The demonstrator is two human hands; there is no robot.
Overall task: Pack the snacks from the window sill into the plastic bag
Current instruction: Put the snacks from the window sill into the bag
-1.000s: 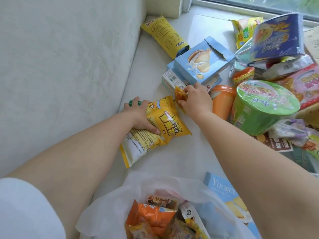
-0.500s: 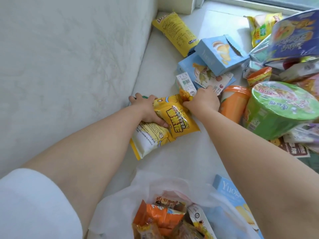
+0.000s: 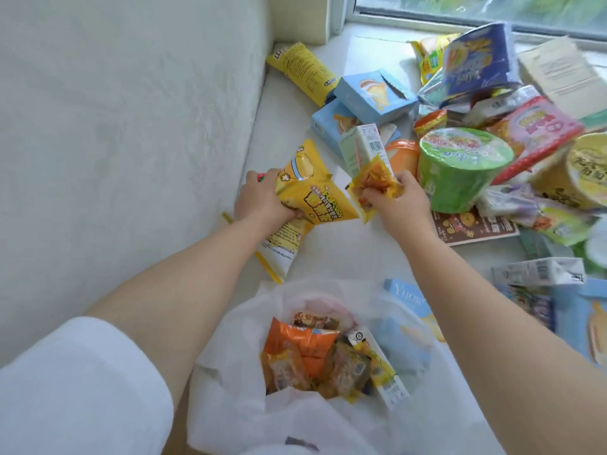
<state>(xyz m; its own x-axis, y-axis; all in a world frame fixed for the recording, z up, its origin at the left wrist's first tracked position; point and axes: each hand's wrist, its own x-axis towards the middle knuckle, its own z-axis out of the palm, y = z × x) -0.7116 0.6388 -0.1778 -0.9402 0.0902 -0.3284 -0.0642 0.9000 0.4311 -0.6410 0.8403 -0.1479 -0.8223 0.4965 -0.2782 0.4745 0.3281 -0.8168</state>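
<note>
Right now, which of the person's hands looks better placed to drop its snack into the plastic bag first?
Probably the right hand. It pinches a small orange packet, already lifted off the sill, easy to slip into the plastic bag. The left hand grips a bulkier yellow snack bag, part of which hangs beneath it.

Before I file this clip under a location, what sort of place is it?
Probably a home, at a wide window sill: a window frame with greenery outside, a padded wall, and loose snacks beside a plastic bag.
</note>
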